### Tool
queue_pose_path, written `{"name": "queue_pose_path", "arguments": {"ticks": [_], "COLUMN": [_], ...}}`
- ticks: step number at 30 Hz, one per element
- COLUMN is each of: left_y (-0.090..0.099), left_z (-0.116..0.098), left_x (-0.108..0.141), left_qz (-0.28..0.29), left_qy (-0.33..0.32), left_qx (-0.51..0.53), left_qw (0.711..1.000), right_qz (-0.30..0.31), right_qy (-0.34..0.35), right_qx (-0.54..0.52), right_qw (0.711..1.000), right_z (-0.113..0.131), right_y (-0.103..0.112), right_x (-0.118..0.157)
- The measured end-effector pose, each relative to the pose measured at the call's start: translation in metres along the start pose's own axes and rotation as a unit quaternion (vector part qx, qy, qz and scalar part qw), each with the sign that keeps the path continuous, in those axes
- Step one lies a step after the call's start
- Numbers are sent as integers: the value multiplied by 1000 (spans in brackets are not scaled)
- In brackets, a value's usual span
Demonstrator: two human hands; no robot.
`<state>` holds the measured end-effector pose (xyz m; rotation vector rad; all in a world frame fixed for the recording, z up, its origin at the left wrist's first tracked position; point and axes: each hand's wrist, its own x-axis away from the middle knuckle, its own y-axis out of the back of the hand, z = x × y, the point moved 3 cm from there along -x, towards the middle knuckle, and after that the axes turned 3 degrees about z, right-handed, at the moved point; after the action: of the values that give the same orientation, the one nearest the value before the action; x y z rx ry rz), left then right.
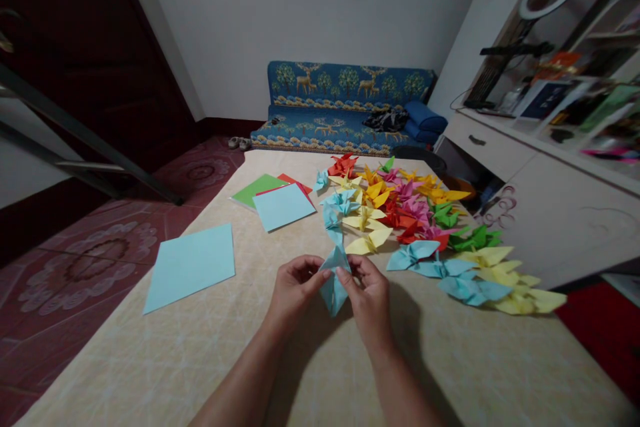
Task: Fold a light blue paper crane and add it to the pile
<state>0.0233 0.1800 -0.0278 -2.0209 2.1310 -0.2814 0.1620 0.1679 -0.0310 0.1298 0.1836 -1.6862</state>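
Observation:
Between my two hands is a piece of light blue origami paper (334, 295), folded into a narrow diamond with a slit down its middle. My left hand (300, 283) pinches its left edge, thumb on the front face and fingers curled behind. On the other edge, my right hand (367, 287) grips it the same way, the two thumbs close together near the centre. The paper is held above the table with one point toward me. Just beyond it sit folded light blue cranes (333, 217) and a pale yellow crane (370, 240).
Many folded cranes in red, orange (377, 193), pink, green (477, 239), yellow and blue cover the table's right side. A light blue sheet (193, 267) lies at left; stacked coloured sheets (285, 207) lie farther back. A patterned sofa (345, 107) stands beyond the table (240, 360).

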Motion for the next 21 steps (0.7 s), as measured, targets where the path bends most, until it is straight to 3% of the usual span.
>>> {"name": "queue_pose_path", "arguments": {"ticks": [3, 7, 11, 14, 16, 18, 21], "left_y": [2, 5, 9, 14, 18, 21, 31], "left_z": [-5, -20, -31, -33, -30, -26, -22], "left_x": [0, 6, 23, 49, 74, 100, 130], "left_qz": [32, 27, 1, -5, 14, 45, 85], "left_qy": [-52, -188, -289, -341, -362, -357, -299], "left_qx": [-38, -149, -284, -390, -462, -510, -521], "left_qw": [997, 970, 914, 855, 809, 781, 795], "right_qz": [-15, 9, 54, 118, 200, 272, 359], "right_qy": [2, 26, 72, 75, 59, 37, 33], "right_qx": [-49, -121, -77, -40, -22, 9, 67], "right_qw": [999, 992, 993, 989, 978, 962, 930], "right_z": [2, 4, 4, 4, 4, 2, -1], "right_y": [3, 5, 6, 2, -4, -9, -13], "right_x": [1, -2, -6, -3, 2, 9, 16]}}
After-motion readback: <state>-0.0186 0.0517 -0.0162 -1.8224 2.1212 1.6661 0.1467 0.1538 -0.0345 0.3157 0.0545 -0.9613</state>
